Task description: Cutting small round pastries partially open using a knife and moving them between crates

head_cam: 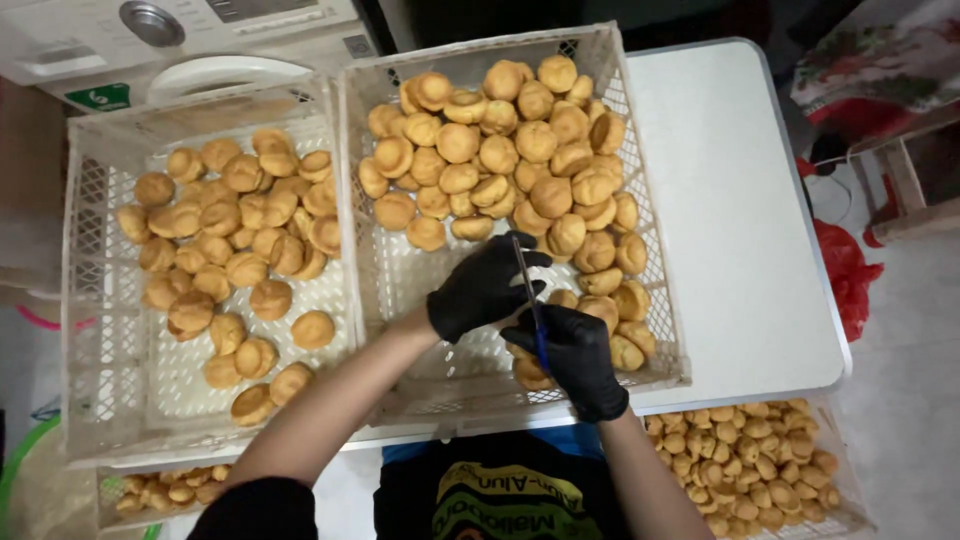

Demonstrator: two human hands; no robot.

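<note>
Both my hands wear black gloves and hover over the right white crate. My right hand grips a thin blue-handled tool, like a blade or scissors, pointing up and away. My left hand is curled just beside the blade; whether it holds a small golden puff pastry is hidden by the fingers. The right crate holds a heap of round golden puffs. The left white crate holds several more puffs.
The crates rest on a white table. Lower crates of smaller puffs sit under the table edge at right, and another at left. A white appliance stands behind. A red bag lies on the floor.
</note>
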